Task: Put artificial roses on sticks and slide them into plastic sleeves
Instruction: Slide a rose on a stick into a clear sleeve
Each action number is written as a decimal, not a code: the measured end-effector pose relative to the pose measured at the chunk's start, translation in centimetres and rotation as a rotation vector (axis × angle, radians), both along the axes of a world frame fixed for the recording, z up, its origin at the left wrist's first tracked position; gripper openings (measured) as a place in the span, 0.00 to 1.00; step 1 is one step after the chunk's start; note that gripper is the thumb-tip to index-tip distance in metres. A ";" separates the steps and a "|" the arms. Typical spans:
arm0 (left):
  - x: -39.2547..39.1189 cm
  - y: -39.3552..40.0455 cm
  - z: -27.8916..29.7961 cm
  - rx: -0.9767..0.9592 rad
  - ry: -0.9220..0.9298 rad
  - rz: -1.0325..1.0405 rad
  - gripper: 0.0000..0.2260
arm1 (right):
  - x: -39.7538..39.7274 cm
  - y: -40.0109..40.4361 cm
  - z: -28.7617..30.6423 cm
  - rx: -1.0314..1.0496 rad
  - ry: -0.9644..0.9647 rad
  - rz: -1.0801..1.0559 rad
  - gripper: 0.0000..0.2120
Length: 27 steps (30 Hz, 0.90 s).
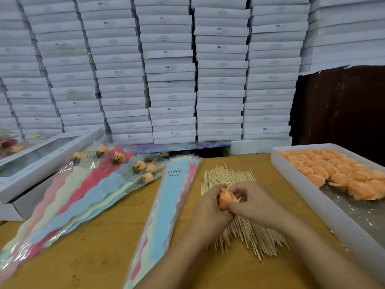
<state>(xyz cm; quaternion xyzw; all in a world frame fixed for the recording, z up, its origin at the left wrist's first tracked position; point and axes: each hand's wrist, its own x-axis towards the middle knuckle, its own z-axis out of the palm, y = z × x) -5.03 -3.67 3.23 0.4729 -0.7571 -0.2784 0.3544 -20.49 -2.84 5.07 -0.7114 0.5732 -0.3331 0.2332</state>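
At lower left of the frame lie filled sleeves (87, 184); at centre our left hand (208, 207) and right hand (252, 203) pinch one orange rose (226, 200) over the sticks (239, 215) on the bench (93, 257). We judge we're mounting it; next needs a stick pushed squarely into its base.

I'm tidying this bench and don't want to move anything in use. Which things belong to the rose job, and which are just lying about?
In use:
- orange rose, held by left hand and right hand
- wooden sticks
- tray of roses
- empty sleeves
- finished sleeved roses

Lying about:
- windowed box
- stacked white boxes
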 end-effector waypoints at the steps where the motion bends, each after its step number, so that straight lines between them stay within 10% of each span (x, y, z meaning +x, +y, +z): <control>1: 0.3 -0.2 -0.2 0.002 0.028 0.025 0.28 | -0.2 -0.3 -0.2 -0.007 -0.040 0.011 0.07; 5: 1.3 -1.0 -0.8 0.172 0.256 0.171 0.27 | -1.4 -1.1 -1.9 -0.052 -0.267 -0.158 0.07; 9: 2.3 -1.6 -1.8 0.481 0.529 0.260 0.19 | -2.5 -1.5 -4.6 0.001 0.239 -0.359 0.13; 14: 3.2 -2.6 -2.4 0.641 0.712 0.258 0.19 | -1.9 -1.8 -4.8 0.025 0.288 -0.401 0.15; 27: 3.4 -3.5 -2.7 0.735 0.742 0.153 0.18 | -1.5 -0.9 -3.4 0.096 0.319 -0.468 0.23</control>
